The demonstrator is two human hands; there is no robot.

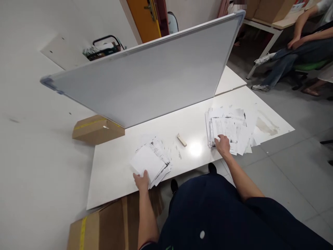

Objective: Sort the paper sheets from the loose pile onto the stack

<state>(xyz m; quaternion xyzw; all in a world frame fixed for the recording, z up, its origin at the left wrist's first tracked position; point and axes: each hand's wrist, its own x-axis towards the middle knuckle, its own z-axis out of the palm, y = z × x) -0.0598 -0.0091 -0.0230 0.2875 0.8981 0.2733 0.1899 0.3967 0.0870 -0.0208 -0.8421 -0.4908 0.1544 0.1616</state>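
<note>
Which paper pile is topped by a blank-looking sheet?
The left pile, by the left hand; a plain sheet covers much of it. The right pile shows print on top.

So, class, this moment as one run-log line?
left hand at near edge of left paper pile | right hand over near edge of right paper pile | beige block between piles | whiteboard behind

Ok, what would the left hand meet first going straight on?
The left hand would likely meet the left paper pile first, at its near edge; whether they touch is unclear.
</note>
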